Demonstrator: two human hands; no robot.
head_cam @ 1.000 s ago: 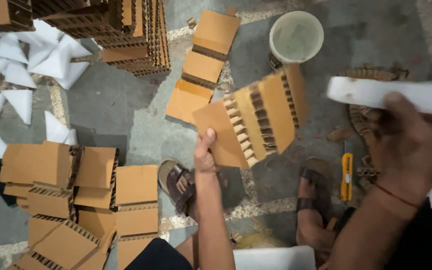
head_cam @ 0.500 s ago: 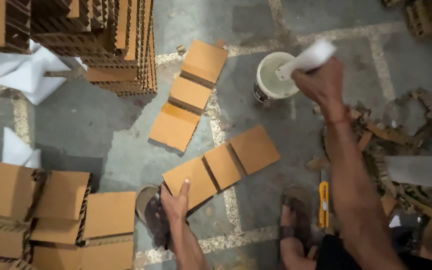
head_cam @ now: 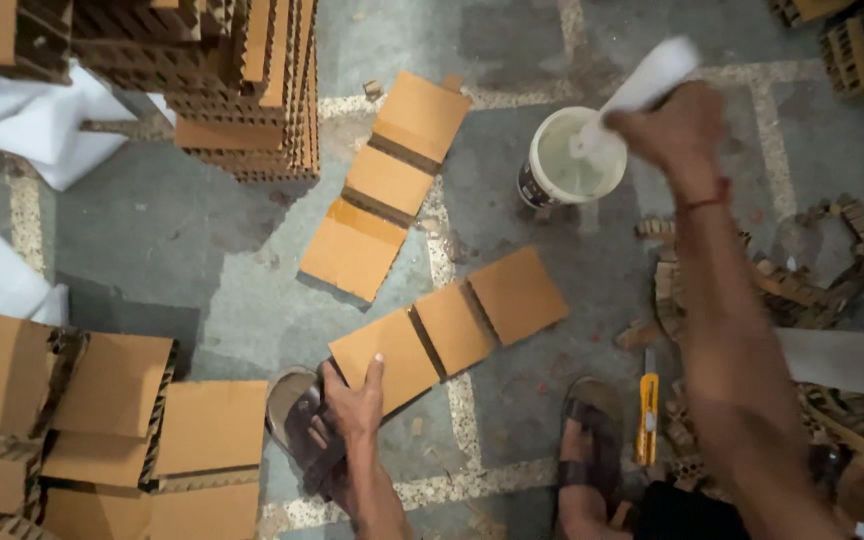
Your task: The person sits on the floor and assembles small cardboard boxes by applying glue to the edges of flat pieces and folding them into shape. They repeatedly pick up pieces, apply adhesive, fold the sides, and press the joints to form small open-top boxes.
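My left hand (head_cam: 352, 405) presses down on the near end of a three-panel honeycomb cardboard strip (head_cam: 452, 325) lying flat on the floor. My right hand (head_cam: 672, 125) is raised over a white bucket (head_cam: 572, 160) of pale glue and grips a white foam piece (head_cam: 642, 85) whose tip points into the bucket. A second three-panel cardboard strip (head_cam: 387, 185) lies on the floor beyond the first.
Tall stacks of honeycomb cardboard (head_cam: 222, 80) stand at the back left, folded cardboard pieces (head_cam: 102, 420) at the near left, white foam pieces (head_cam: 22, 130) at the far left. A yellow utility knife (head_cam: 648, 420) lies by my sandalled feet (head_cam: 587, 440). Cardboard scraps (head_cam: 832, 280) litter the right.
The cardboard strip was held up and folded; it now lies flat under my left hand. My right hand carried the white foam piece from the right over to the bucket.
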